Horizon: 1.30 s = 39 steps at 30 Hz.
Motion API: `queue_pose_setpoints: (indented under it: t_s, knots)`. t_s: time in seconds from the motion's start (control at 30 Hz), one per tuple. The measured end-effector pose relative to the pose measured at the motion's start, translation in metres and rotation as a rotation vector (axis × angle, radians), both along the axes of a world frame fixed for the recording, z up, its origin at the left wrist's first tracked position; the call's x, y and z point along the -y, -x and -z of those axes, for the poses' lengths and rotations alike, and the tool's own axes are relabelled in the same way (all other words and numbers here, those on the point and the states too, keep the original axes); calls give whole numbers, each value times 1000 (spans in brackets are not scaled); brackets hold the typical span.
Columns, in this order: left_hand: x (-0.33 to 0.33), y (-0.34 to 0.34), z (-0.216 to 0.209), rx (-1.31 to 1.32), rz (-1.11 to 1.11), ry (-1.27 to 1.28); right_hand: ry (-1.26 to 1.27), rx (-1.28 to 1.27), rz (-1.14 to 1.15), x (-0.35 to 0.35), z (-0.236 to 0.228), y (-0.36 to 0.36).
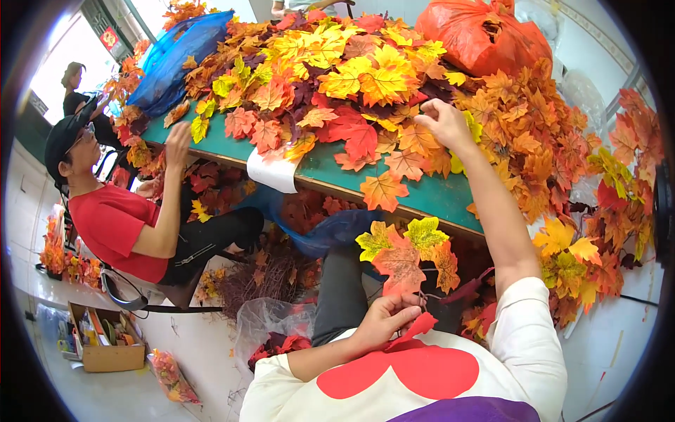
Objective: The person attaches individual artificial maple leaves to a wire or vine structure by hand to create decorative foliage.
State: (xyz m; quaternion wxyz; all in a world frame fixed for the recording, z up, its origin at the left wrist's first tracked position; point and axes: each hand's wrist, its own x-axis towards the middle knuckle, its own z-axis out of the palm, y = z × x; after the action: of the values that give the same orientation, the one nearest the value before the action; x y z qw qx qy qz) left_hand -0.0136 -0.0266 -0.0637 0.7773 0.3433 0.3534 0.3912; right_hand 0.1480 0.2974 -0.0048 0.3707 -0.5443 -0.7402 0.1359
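My left hand [385,322] is closed around the stem of an artificial maple leaf sprig [402,266], held low in front of my body. The sprig carries yellow-green and orange leaves, and a red leaf [416,329] shows just below my fingers. My right hand [444,125] is stretched out over the green table at the near edge of a big heap of loose artificial maple leaves [365,77]. Its fingers are curled together; whatever is between them, if anything, is hidden. Orange leaves [418,139] lie right beneath it.
A red plastic bag [485,39] and a blue mesh bag [179,63] stand on the table [450,197]. White paper [272,169] hangs over its near edge. A co-worker in a red shirt [116,221] sits at left. A cardboard box [112,355] is on the floor.
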Motion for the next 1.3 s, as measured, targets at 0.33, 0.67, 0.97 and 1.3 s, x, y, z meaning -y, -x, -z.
queue_pose_setpoints:
  t_s: [0.33, 0.67, 0.97, 1.3]
  knots:
    - [-3, 4, 11, 17, -33, -31, 211, -213, -39, -39, 29, 4]
    - [-5, 2, 10, 30, 0, -46, 274, -620, 42, -69, 23, -78]
    - [-8, 2, 18, 45, 4, -33, 661, -1123, -312, -70, 38, -98]
    - [-10, 3, 18, 61, 14, 0, -596, 454, 90, -37, -3, -32]
